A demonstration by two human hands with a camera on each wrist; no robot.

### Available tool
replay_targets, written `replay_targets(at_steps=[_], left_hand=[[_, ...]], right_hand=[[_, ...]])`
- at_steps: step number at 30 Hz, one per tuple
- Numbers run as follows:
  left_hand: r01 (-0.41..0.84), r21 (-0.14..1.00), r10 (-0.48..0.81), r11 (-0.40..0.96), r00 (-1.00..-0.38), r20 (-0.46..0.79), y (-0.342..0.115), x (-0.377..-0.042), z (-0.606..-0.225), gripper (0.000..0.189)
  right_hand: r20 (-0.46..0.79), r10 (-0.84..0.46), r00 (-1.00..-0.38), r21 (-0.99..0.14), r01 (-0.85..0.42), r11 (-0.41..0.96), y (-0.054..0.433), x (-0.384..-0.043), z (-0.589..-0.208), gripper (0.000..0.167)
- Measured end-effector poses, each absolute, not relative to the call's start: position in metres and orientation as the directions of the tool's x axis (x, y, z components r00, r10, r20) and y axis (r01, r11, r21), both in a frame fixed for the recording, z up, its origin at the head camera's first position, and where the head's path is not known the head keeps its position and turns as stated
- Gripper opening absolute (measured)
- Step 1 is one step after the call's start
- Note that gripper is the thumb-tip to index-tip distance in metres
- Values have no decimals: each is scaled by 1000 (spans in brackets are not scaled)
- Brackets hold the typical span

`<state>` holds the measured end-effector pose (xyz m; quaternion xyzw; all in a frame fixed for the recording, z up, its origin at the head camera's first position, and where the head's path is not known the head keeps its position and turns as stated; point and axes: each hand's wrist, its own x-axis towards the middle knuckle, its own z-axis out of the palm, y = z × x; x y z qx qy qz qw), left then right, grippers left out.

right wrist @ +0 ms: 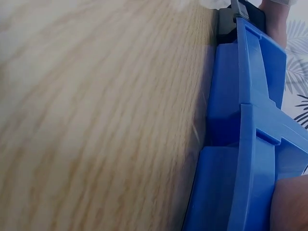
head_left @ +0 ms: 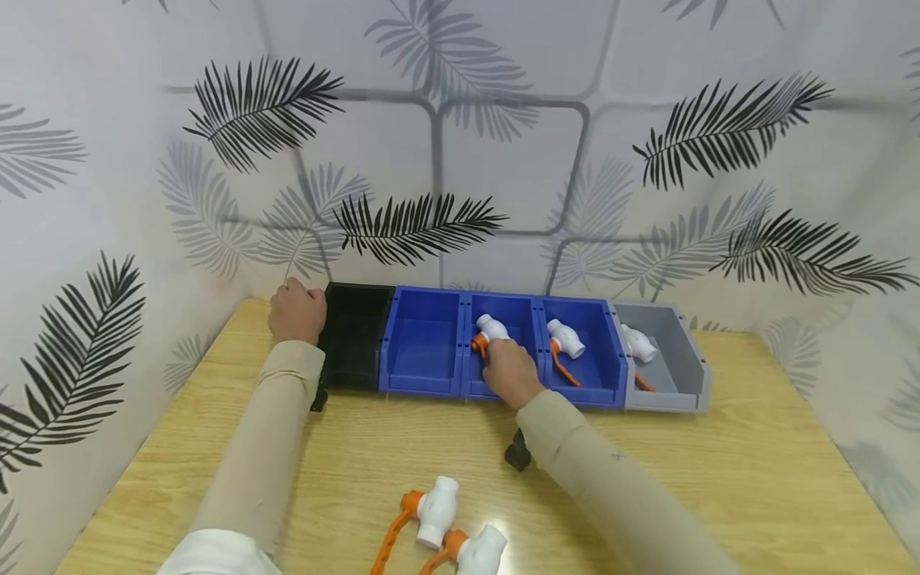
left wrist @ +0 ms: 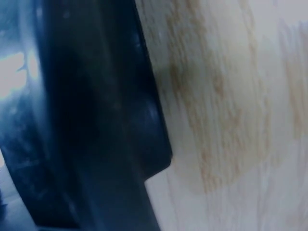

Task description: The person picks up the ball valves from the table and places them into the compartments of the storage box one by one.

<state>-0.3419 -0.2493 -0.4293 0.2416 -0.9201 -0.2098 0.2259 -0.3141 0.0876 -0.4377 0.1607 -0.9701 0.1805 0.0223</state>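
Note:
My left hand (head_left: 297, 311) grips the left rim of the black bin (head_left: 355, 335), its fingers curled at the edge. That bin's dark side (left wrist: 96, 115) fills much of the left wrist view, with the hand itself out of frame there. My right hand (head_left: 512, 374) reaches into the middle blue bin (head_left: 523, 310) and holds a white ball valve (head_left: 492, 326) by its orange handle (head_left: 479, 343). Its fingertips are partly hidden behind the hand. In the right wrist view, only part of the right hand (right wrist: 291, 204) shows, beside a blue bin wall (right wrist: 250, 163).
The bins stand in one joined row near the wall. Left of the middle one is another blue bin (head_left: 424, 331). To the right, a blue bin (head_left: 607, 383) and a grey bin (head_left: 686, 367) each contain a valve. Two valves (head_left: 437, 511) lie on the wooden table (head_left: 345, 479) in front.

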Motion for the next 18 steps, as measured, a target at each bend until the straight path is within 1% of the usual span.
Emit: replay_targets(at_steps=[6, 8, 13, 18], left_hand=[[-348, 486, -537, 802, -776, 330, -251, -344, -432, 30], [-348, 486, -537, 802, -775, 334, -251, -345, -433, 31], [-349, 485, -537, 802, -777, 329, -253, -347, -435, 31], [-352, 486, -541, 800, -774, 329, -253, -346, -435, 30]], right_hand=[[87, -288, -954, -342, -300, 891, 85, -316, -438, 18], [83, -286, -955, -340, -296, 893, 85, -316, -438, 16], [86, -303, -949, -313, -315, 896, 86, -314, -436, 6], [124, -358, -926, -350, -378, 857, 92, -309, -433, 12]])
